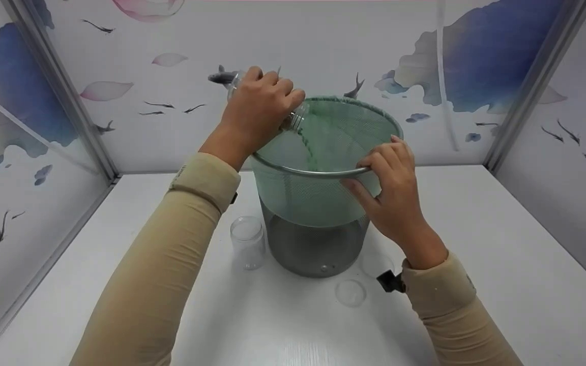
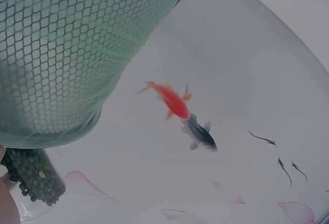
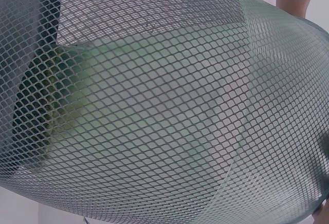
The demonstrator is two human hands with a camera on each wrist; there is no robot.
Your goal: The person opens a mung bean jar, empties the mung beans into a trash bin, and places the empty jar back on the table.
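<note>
My left hand point(image 1: 262, 107) grips a clear jar point(image 1: 297, 118), tipped with its mouth over the bin's rim. Small green beans point(image 1: 305, 144) stream from it into the bin, and the left wrist view shows many beans point(image 2: 38, 175) still inside the jar. The grey mesh bin point(image 1: 316, 249) stands upright on the table, with a translucent green bag point(image 1: 308, 201) folded over its rim. On the right side, my right hand point(image 1: 394, 188) pinches that rim, fingers over the top and thumb outside. The right wrist view looks through the mesh, where the hand is mostly hidden.
An open clear jar point(image 1: 247, 246) stands close to the bin's left side. In front of the bin lies a round clear lid point(image 1: 350, 293), with another faint clear disc point(image 1: 377, 263) behind it. Printed panels point(image 1: 171, 132) enclose the white table point(image 1: 486, 234) at the back and sides.
</note>
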